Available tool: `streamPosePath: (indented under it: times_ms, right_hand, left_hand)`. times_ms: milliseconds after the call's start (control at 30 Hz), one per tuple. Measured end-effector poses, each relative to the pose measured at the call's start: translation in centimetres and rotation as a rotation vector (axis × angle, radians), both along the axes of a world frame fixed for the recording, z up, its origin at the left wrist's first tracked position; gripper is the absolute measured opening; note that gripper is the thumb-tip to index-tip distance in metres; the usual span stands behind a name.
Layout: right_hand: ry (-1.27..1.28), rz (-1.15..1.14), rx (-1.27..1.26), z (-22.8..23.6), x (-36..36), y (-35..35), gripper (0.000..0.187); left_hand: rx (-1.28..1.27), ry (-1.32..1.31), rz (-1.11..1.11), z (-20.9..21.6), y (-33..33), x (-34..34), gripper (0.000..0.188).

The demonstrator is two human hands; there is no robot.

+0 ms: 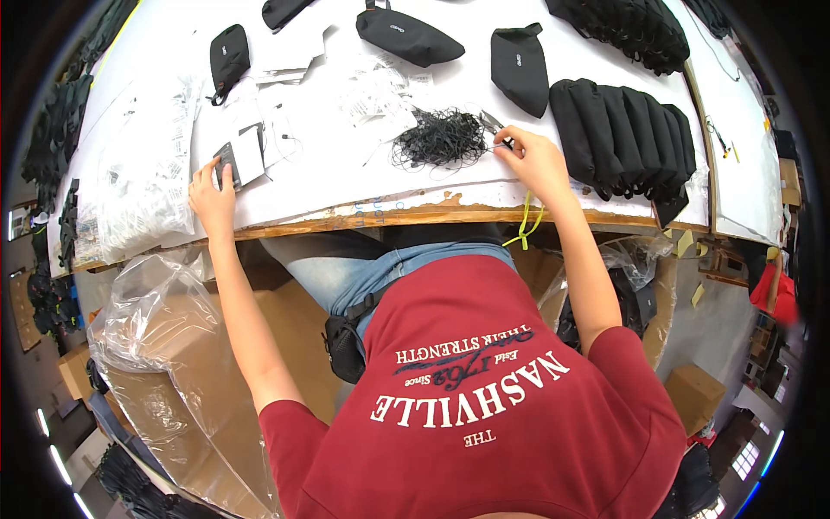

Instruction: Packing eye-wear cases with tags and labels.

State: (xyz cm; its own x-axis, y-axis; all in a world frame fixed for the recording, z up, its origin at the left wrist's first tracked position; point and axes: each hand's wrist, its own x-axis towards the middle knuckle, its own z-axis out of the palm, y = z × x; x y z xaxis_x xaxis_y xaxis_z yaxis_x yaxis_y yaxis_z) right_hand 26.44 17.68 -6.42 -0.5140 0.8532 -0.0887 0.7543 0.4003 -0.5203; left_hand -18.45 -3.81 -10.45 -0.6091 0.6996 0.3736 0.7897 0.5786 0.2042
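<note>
At the left part of the white table, my left hand has its fingers and thumb on a dark hang tag, pinching it at the edge. Beside it lie more tags, white and black. My right hand is closed around small scissors, whose metal tips point up and left. Just left of those tips sits a tangled heap of black strings. Part of the scissors' handle is hidden by my fingers.
Black pouches lie along the far side, one standing near my right hand. Rows of stacked black pouches fill the right. Clear plastic bags cover the left; small labels lie mid-table. A plastic-lined carton stands below the table edge.
</note>
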Motion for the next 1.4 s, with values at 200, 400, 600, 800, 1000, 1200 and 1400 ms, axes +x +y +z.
streamPosePath:
  times_ms: [200,400,600,800,1000,1200,1400]
  right_hand:
    - [-0.044,0.077,0.023,1.2,1.3,0.4,0.012]
    - [0.186,-0.01,-0.088,2.8,3.2,0.5,0.014]
    - [0.869,-0.209,-0.574,3.6,3.0,-0.2,0.015]
    - [0.88,-0.277,-0.447,5.2,1.9,-1.0,0.016]
    - [0.898,-0.075,-0.449,7.0,-1.7,-3.6,0.012]
    - [0.601,0.108,-0.246,8.5,-4.8,-5.9,0.014]
    - [0.591,0.108,-0.256,8.2,-4.8,-6.0,0.014]
  left_hand:
    - [-0.1,-0.004,0.022,1.6,0.5,0.5,0.042]
    - [-0.156,-0.221,0.029,3.8,2.0,1.8,0.042]
    - [-0.222,-0.21,0.062,4.8,2.4,2.1,0.03]
    - [0.237,-0.209,-0.026,7.4,4.7,5.6,0.021]
    - [0.466,-0.992,-0.451,11.5,7.7,19.4,0.024]
    - [0.382,-1.039,-0.515,11.9,6.9,25.3,0.021]
    - [0.26,-0.846,-0.549,11.9,6.9,26.3,0.021]
